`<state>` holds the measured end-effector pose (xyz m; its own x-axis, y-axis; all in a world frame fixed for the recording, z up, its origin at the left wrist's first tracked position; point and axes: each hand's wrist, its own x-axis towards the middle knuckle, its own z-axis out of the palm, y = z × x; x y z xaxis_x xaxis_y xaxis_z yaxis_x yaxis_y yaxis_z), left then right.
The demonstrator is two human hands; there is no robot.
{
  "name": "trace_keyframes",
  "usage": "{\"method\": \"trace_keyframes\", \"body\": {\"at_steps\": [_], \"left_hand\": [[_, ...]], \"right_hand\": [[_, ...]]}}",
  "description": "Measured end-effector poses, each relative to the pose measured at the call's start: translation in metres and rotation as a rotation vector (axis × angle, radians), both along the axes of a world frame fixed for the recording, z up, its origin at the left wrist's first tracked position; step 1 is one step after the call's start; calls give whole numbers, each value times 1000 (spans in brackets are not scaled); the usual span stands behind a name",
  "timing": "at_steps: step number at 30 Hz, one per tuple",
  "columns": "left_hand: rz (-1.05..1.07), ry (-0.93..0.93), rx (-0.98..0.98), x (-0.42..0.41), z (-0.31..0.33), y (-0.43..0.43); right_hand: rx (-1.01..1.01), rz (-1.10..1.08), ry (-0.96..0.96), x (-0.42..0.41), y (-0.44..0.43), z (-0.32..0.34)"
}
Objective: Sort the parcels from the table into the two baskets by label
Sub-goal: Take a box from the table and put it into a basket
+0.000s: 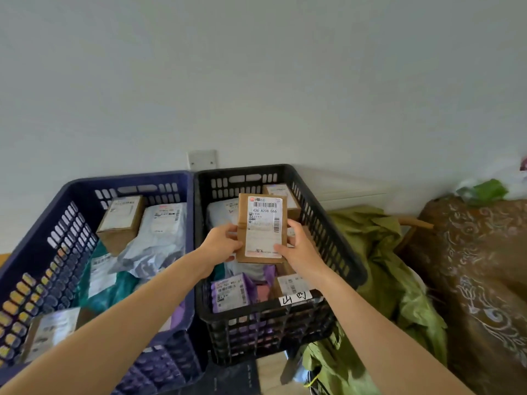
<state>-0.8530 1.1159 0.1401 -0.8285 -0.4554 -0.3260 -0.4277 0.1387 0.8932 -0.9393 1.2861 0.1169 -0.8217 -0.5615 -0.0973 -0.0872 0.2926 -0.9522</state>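
I hold a small brown cardboard parcel [261,228] upright above the black basket [328,229], its white barcode label facing me. My left hand [221,245] grips its lower left edge and my right hand [298,246] grips its lower right edge. The black basket carries a handwritten white tag [296,298] on its near rim and holds several parcels, among them a purple bag [231,292] and brown boxes. The blue basket [65,223] stands touching it on the left, with a brown box [119,222], a white bag [162,223] and a teal bag [105,283] inside.
A white wall with a socket plate [202,158] rises behind the baskets. Crumpled green sacks [379,269] lie right of the black basket. A brown patterned cushion or seat [484,275] fills the far right, with a green bag [484,191] on top.
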Motion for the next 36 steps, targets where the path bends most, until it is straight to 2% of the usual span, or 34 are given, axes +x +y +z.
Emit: {"method": "trace_keyframes", "body": {"at_steps": [8, 13, 24, 29, 36], "left_hand": [[-83, -213, -55, -31, -24, -13], [-62, -290, -57, -41, -40, -11], [-62, -411, -20, -38, -43, -19], [-83, -463, -86, -36, -31, -26], [-239, -641, -205, -28, -16, -17]], "right_hand": [[188, 54, -87, -36, -23, -29], [248, 78, -139, -47, -30, -47], [281, 196, -154, -62, -39, -59], [276, 266, -129, -68, -47, -50], [325, 444, -174, -67, -50, -49]]}}
